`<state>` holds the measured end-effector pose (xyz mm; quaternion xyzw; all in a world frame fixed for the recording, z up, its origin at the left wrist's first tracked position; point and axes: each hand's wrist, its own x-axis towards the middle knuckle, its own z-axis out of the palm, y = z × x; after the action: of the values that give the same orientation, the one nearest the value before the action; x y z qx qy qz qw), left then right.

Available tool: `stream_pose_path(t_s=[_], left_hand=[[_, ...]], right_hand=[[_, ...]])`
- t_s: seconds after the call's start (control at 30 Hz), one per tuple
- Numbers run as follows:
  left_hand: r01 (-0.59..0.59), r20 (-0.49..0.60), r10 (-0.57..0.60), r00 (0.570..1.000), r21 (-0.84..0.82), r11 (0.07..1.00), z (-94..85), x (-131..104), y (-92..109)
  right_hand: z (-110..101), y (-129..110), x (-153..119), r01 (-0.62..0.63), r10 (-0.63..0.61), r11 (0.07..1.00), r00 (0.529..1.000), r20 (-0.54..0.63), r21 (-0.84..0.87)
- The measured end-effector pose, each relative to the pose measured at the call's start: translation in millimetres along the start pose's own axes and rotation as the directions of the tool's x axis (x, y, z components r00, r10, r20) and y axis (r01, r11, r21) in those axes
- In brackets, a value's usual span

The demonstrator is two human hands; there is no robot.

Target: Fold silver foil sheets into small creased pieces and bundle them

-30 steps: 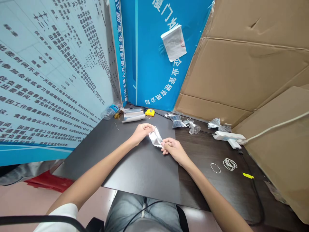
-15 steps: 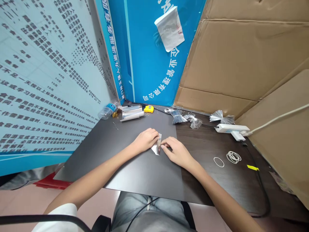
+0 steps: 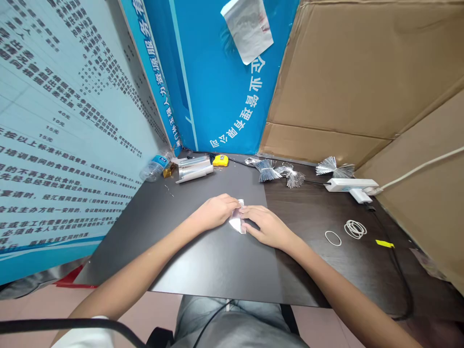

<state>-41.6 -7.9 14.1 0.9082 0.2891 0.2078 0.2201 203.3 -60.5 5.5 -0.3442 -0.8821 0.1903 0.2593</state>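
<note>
A small folded piece of silver foil (image 3: 237,224) lies on the grey mat (image 3: 217,263) between my two hands. My left hand (image 3: 219,211) has its fingers bent and pressed together on the foil's upper left part. From the right, my right hand (image 3: 266,226) meets the foil, its fingertips on the upper edge and its thumb at the lower right side. Both sets of fingers partly hide the piece, so its folds are hard to make out.
Silver foil rolls (image 3: 195,170), a yellow tape measure (image 3: 220,160) and a plastic bottle (image 3: 155,167) stand at the back left. Tied foil bundles (image 3: 268,171) and a white power strip (image 3: 351,184) sit at the back right. White rubber bands (image 3: 355,229) lie nearer.
My right hand has moved left onto the foil, closing the small gap. The foil's upright right flap now lies lower. My left hand stays on it; the camera view has shifted slightly.
</note>
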Motion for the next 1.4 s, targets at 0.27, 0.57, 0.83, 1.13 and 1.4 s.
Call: stream_pose_path(t_s=[0.27, 0.57, 0.83, 1.13, 1.4], left_hand=[[0.046, 0.014, -0.048, 0.999, 0.078, 0.996, 0.8, -4.7, 12.1], [0.078, 0.003, -0.079, 0.997, 0.037, 0.996, 0.6, -6.1, 11.3], [0.083, 0.038, -0.089, 0.995, 0.145, 0.986, -0.5, -7.8, 10.6], [0.066, 0.042, -0.075, 0.996, 0.185, 0.980, -0.5, -8.3, 9.4], [0.027, 0.089, -0.044, 0.995, 0.179, 0.983, -5.8, -7.2, 9.1]], right_hand=[[2.6, -2.8, -9.8, 0.062, -0.060, 0.994, 0.998, 0.025, -0.095], [1.5, -6.0, -20.7, 0.119, -0.111, 0.984, 0.992, 0.064, -0.134], [4.8, -5.8, -32.4, 0.132, -0.113, 0.973, 0.988, 0.107, -0.191], [5.1, -5.0, -31.1, 0.148, -0.135, 0.967, 0.988, 0.077, -0.205], [1.2, -6.5, -27.9, 0.206, -0.189, 0.962, 0.976, 0.110, -0.180]])
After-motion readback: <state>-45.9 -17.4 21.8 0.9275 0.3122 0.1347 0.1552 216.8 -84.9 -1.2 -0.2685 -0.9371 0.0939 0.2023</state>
